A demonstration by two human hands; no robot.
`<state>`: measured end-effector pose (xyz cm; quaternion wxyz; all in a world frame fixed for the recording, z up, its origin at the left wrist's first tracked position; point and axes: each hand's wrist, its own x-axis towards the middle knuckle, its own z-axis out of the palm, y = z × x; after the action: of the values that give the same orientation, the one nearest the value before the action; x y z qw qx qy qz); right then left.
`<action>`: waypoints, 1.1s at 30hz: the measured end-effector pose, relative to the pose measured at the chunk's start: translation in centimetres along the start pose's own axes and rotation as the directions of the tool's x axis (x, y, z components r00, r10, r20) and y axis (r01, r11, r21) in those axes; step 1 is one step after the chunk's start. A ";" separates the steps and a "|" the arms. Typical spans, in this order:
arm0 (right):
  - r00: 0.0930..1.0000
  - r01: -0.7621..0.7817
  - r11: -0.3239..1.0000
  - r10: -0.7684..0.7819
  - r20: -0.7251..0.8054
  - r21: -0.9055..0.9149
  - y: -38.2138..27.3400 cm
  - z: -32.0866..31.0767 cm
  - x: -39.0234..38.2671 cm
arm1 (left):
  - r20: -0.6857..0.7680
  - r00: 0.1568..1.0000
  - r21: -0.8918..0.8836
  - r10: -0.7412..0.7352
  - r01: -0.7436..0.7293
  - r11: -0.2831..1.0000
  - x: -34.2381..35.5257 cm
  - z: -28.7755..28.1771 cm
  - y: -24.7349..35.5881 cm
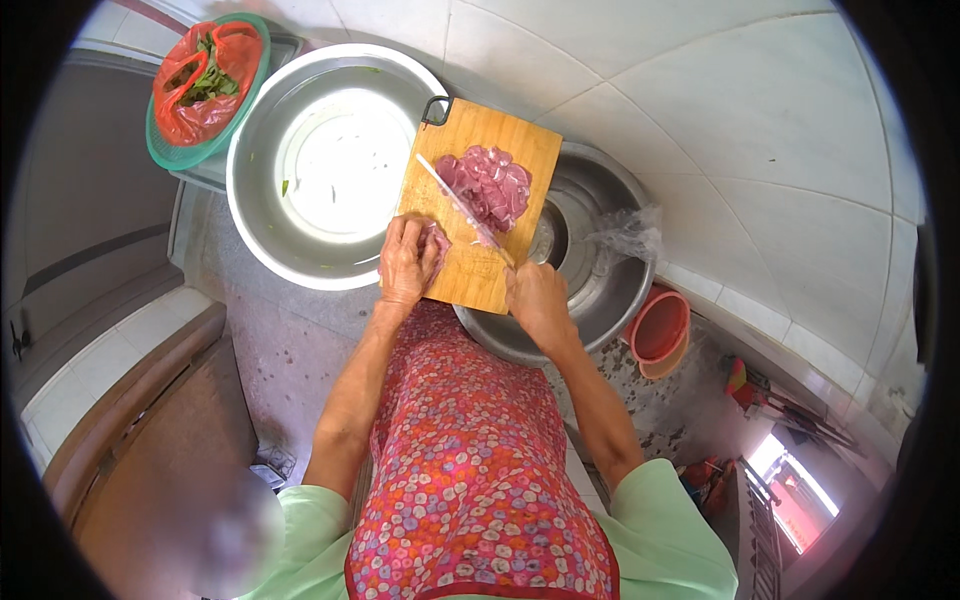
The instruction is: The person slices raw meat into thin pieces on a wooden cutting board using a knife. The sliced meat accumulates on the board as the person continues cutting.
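**Slicing raw meat on a wooden board set over a metal basin**

A wooden cutting board [478, 205] rests across the rim of a metal basin [590, 290] that stands on the tiled floor [720, 110]. The board has a dark loop handle at its far left corner.

A heap of pink sliced meat [487, 185] lies on the far half of the board, towards its right edge. A smaller piece of meat [437, 240] lies at the near left edge of the board.

The left hand [406, 262] lies curled over this smaller piece, fingers pressing it down onto the wood. The right hand [535, 298] is clenched around the handle of a knife [462, 205] at the near right corner of the board. The blade runs slantwise from that hand up across the board, between the small piece and the heap, touching the near edge of the heap.

To the left of the board, just beside it, stands a large, shallow metal bowl [262, 160] with a few green scraps in it. Beyond that bowl, at the far left, a green plastic basket [160, 152] holds a red plastic bag [200, 115] with green leaves inside.

A crumpled clear plastic bag [628, 232] lies on the right rim of the basin. Near the basin's right side stands a small orange tub [657, 330].

The person wears a red flowered apron [470, 470].
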<state>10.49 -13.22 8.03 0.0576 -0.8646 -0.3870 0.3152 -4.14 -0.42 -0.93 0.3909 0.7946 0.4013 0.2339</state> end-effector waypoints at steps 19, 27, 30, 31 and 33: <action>0.992 -0.083 0.990 0.071 0.105 0.116 -5.1 4.0 0.5 | 0.030 0.993 0.021 0.118 -0.118 0.993 -0.1 -0.1 0.4; 0.971 -0.155 0.982 0.131 0.201 0.109 -3.1 3.6 -2.4 | 0.024 0.993 0.033 0.116 -0.117 0.993 -0.1 0.0 0.1; 0.976 -0.140 0.970 0.101 0.195 0.197 -6.1 3.3 1.9 | 0.032 0.989 0.037 0.146 -0.147 0.988 -0.2 -0.1 -0.1; 0.981 -0.097 0.963 0.051 0.185 0.250 -7.4 2.4 3.3 | 0.037 0.986 0.032 0.163 -0.164 0.986 -0.2 -0.1 0.0; 0.990 -0.057 0.972 0.024 0.142 0.230 -7.6 2.9 3.7 | 0.057 0.991 0.015 0.124 -0.125 0.992 0.1 -0.2 -0.1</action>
<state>5.80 -5.75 6.53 0.1255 -0.8356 -0.3326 0.4187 -4.32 -0.21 -0.90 0.3795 0.8279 0.3420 0.2316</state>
